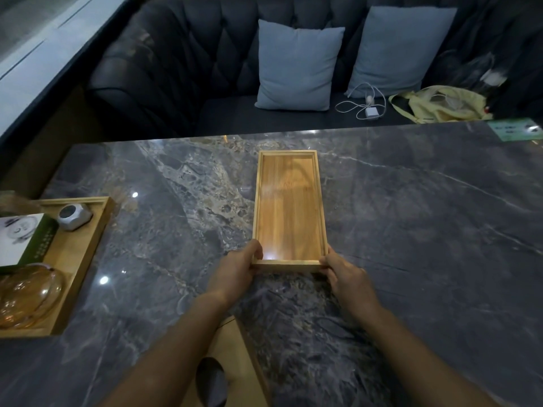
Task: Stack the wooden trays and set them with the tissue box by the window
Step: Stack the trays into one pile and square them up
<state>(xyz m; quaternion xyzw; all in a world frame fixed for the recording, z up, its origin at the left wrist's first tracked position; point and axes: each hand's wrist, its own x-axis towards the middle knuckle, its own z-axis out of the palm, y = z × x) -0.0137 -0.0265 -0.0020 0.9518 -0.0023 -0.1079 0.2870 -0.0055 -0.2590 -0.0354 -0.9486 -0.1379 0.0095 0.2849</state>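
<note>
Café booth: tufted sofa [182, 63], marble table [411, 230].

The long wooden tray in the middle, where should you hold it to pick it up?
Hold the long wooden tray at its near short end, one corner in each hand, coming from the person's side of the marble table. It lies flat with its length pointing away, so that low raised rim is closest. The left hand and right hand already pinch those two corners.

Dark tufted sofa [176, 69] behind grey marble table [411, 230].
</note>
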